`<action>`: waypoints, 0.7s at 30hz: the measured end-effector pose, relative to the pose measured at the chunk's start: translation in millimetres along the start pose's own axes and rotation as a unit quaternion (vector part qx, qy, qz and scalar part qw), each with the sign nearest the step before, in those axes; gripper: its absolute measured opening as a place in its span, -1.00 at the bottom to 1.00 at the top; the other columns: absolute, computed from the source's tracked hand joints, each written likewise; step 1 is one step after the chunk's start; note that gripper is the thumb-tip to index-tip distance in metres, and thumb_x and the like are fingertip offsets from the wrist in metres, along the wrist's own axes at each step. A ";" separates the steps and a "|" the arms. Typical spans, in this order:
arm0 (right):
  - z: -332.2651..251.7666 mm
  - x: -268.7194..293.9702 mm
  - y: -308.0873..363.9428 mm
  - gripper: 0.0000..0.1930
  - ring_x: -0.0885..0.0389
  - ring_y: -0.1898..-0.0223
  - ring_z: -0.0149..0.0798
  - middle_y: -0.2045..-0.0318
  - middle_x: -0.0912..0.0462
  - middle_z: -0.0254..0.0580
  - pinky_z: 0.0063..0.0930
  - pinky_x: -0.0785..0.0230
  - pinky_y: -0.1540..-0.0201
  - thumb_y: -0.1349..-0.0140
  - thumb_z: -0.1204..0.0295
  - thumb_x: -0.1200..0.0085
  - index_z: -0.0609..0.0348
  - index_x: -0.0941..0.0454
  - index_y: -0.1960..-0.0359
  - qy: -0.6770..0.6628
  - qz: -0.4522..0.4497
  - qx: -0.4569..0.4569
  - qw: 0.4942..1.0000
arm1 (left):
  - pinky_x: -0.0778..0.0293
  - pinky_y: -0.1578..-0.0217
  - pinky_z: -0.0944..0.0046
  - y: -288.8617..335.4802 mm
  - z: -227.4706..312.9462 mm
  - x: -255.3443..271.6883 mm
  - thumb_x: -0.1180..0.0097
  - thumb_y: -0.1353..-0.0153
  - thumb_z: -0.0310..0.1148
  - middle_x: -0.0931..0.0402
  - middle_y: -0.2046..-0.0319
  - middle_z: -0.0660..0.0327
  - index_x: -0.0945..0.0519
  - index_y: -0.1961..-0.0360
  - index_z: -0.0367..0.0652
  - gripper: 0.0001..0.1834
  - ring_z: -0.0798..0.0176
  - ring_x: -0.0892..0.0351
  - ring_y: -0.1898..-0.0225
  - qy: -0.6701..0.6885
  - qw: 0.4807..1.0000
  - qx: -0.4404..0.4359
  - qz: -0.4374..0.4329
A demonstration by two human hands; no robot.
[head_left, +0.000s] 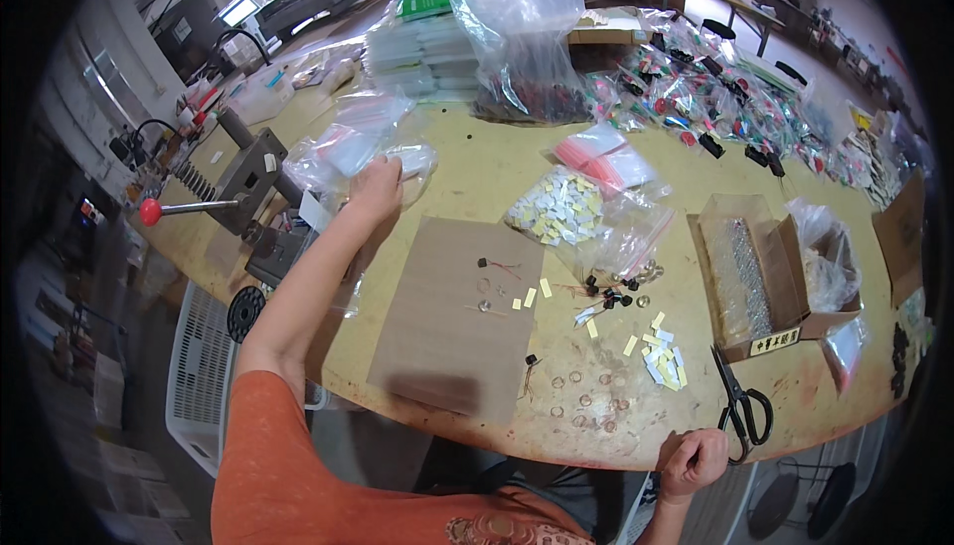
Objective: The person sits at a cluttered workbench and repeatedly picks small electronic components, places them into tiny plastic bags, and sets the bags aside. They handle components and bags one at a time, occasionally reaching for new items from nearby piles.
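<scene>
My left hand (376, 189) is stretched far forward over a pile of clear plastic bags (350, 151), its fingers curled in at the edge of one bag and partly hidden. My right hand (696, 460) rests at the near table edge, loosely closed, with nothing visible in it, beside black-handled scissors (740, 408). Between the hands lies a brown cardboard sheet (427, 307) bearing a small black part with thin wires (484, 263), a few small round pieces and yellow-white tabs (531, 297). Thin rings (586, 401) are scattered right of it.
At the left edge stands a hand press (243, 187) with a red-knobbed lever. A bag of yellow-white pieces (558, 207) lies beyond the cardboard. To the right are an open box of small metal parts (740, 267) and a heap of bagged parts (686, 98).
</scene>
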State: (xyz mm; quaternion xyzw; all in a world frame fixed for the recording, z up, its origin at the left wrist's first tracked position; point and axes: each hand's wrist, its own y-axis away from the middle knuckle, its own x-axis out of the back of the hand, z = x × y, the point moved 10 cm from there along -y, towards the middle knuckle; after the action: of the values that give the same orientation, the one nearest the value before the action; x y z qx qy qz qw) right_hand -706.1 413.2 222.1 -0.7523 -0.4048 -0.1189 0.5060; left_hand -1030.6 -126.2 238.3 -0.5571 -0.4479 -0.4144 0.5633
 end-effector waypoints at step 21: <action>5.0 -3.6 1.6 -0.87 -0.44 0.50 -0.10 0.60 -0.45 -0.18 -0.28 -0.29 0.39 -0.12 0.55 0.01 0.15 -0.35 0.56 0.003 -0.010 -0.002 1.000 | -0.42 -0.03 -0.10 -46.3 -42.1 -23.0 -0.12 -0.08 -0.36 -0.50 0.01 0.07 -0.50 -0.02 -0.07 -0.59 -0.10 -0.49 -0.07 -0.102 0.988 0.022 -0.113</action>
State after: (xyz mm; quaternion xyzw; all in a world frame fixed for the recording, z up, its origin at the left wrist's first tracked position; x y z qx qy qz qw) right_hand -708.4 415.5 216.6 -0.7487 -0.4105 -0.1271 0.5048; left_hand -1079.4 -170.7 228.8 -0.5300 -0.5720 -0.4066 0.4760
